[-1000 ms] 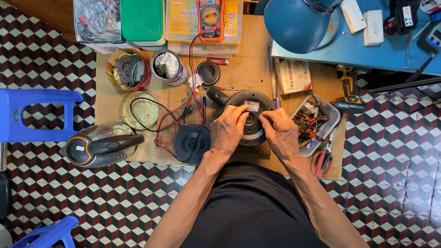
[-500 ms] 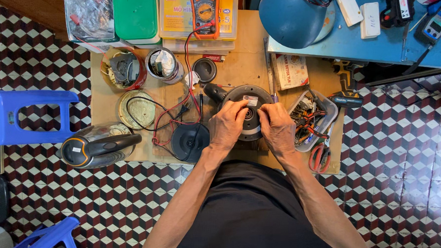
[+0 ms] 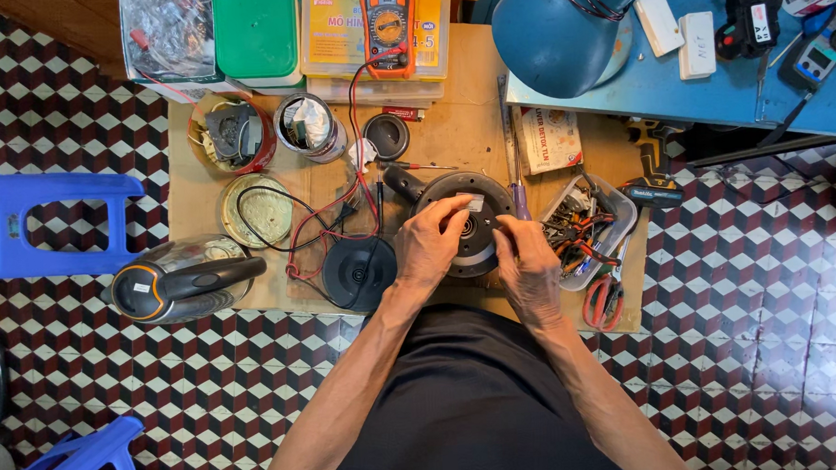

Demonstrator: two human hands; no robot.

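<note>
Both hands barely shifted, left hand point(image 3: 430, 246) and right hand point(image 3: 529, 270) fingers curled gripping round black appliance base point(image 3: 467, 225), yellow flat package point(image 3: 339, 34) beyond it, white-and-red printed packet point(image 3: 546, 139) right of it.

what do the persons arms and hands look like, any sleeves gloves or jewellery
Both arms are bare from the hands to as far up as the view shows, with no sleeves. The left hand and right hand wear no gloves, and no ring, watch or bracelet shows. The arms look lean. Below them is dark clothing.

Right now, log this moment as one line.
left hand: on round black appliance base | right hand: touching base's middle | beside: kettle, multimeter, tool tray
</note>
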